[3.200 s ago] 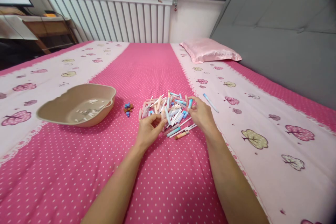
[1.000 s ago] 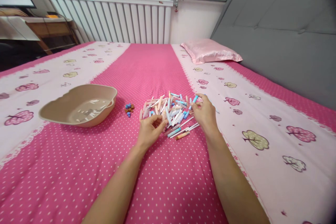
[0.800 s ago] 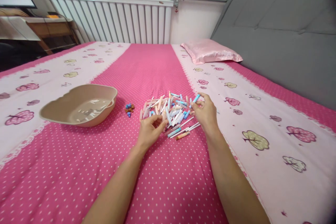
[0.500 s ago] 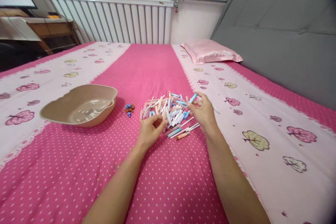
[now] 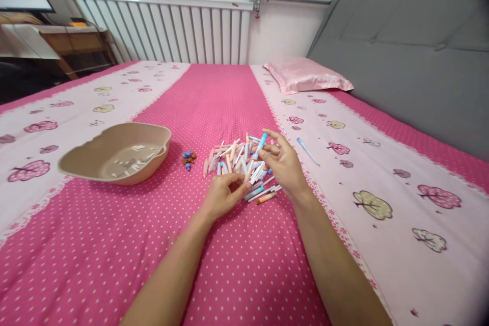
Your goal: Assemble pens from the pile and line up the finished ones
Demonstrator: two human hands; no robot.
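My right hand (image 5: pixel 283 163) is closed on a blue pen (image 5: pixel 261 145), its bright blue end tilted up, just above a pile of pens and white sticks (image 5: pixel 233 153). At the near left edge of the pile is my left hand (image 5: pixel 225 193). Its thumb and fingers pinch a slim peach-coloured pen (image 5: pixel 249 171). Below the fingertips lie a teal-ended pen (image 5: pixel 254 193) and an orange-brown pen (image 5: pixel 266 198). My hands hide part of the pile.
A beige basin (image 5: pixel 153 165) with small white pieces inside stands on the left. Between it and the pile sit small blue and brown bits (image 5: pixel 188 159). A single blue pen (image 5: pixel 307 152) lies on the right. A pink pillow (image 5: pixel 307 74) is farther back.
My right hand has moved left toward my left hand, lifting and tilting the blue pen. The peach-coloured pen now shows in my left fingers. The lone pen on the right is uncovered.
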